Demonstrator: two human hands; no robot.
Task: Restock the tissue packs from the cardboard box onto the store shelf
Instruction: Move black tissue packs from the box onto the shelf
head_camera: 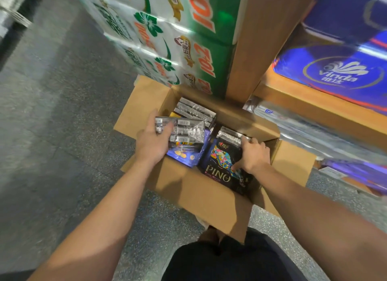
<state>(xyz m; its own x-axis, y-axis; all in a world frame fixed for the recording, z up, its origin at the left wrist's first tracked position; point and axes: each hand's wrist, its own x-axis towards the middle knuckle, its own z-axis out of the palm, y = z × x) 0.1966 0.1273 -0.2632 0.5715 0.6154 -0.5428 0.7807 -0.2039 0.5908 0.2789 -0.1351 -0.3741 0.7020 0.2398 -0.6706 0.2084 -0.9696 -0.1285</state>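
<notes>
Store floor, cardboard box [201, 195]; both hands' fingers [165, 125] on packs.

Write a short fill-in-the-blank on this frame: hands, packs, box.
1. The left hand holds a ____ pack.
2. The right hand grips the pack printed ____.
3. Both packs are over the open cardboard ____.
4. The shelf to the right holds a pack marked ____.

Missing words: blue; PINO; box; Vinda

Motion blur smears the green-and-white packs [167, 35] and the lower shelf's goods [314, 132]. The cardboard box [201, 188] hides its lower contents, while the frame's right edge crops the blue Vinda pack [335, 71].
</notes>
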